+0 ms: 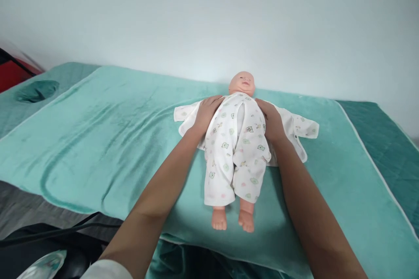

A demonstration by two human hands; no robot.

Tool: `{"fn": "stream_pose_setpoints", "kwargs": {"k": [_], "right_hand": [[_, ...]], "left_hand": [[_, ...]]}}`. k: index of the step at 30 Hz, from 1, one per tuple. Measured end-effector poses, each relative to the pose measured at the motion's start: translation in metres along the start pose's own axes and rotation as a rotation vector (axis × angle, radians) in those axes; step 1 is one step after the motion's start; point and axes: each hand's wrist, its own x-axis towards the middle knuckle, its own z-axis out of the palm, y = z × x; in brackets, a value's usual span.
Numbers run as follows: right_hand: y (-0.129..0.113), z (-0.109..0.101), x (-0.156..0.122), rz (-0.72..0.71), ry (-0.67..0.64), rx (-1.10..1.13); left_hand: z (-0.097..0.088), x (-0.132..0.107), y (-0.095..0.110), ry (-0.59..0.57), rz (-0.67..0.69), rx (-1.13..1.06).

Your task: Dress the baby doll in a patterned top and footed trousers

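Observation:
A baby doll (242,83) lies on its back, its head toward the wall and its bare feet toward me. White printed baby pants (225,152) cover its legs and reach up to its chest. Under the doll a white baby jacket (290,124) is spread open, its sleeves out to both sides. My left hand (209,112) grips the upper edge of the pants on the doll's left-hand side in view, fingers pointing toward the neck. Opposite it, my right hand (272,117) grips the other upper edge, its fingertips partly hidden against the cloth.
The doll rests on a bed with a turquoise cover (108,139), wrinkled on the left. A face hole (37,90) shows at the bed's left end. Behind stands a white wall (209,22). Black cords (65,230) and a dark object lie at the lower left.

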Motion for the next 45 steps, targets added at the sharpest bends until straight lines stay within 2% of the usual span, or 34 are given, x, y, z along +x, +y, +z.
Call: {"fn": "stream_pose_setpoints", "kwargs": {"k": [5,9,13,17,21,23,27,34,39,45], "right_hand": [[0.003,0.002,-0.025,0.029,0.1,-0.029],[-0.008,0.003,-0.038,0.077,0.142,-0.002],[-0.018,0.001,-0.044,0.285,0.185,0.028],[-0.02,-0.004,-0.044,0.532,0.103,0.032],[-0.021,-0.01,-0.043,0.633,0.012,0.129],[-0.026,-0.012,-0.043,0.645,-0.013,0.25],[-0.039,-0.013,-0.044,0.648,0.0,0.41],[-0.044,-0.013,-0.044,0.715,0.032,0.57],[-0.044,-0.01,-0.044,0.787,0.013,0.648],[-0.043,-0.009,-0.043,0.753,-0.028,0.735]], "left_hand": [[-0.003,-0.023,0.0,0.003,0.052,0.088],[-0.006,-0.036,0.004,0.001,0.055,0.102],[-0.008,-0.045,0.007,0.015,0.081,0.083],[-0.012,-0.048,0.011,0.031,0.079,0.016],[-0.017,-0.05,0.025,0.111,-0.025,-0.064],[-0.019,-0.051,0.033,0.133,-0.11,-0.158],[-0.023,-0.055,0.045,0.094,-0.284,-0.471],[-0.015,-0.062,0.035,0.021,-0.48,-0.816],[-0.012,-0.062,0.036,-0.086,-0.535,-1.107],[-0.014,-0.059,0.04,-0.136,-0.59,-1.189]]}}
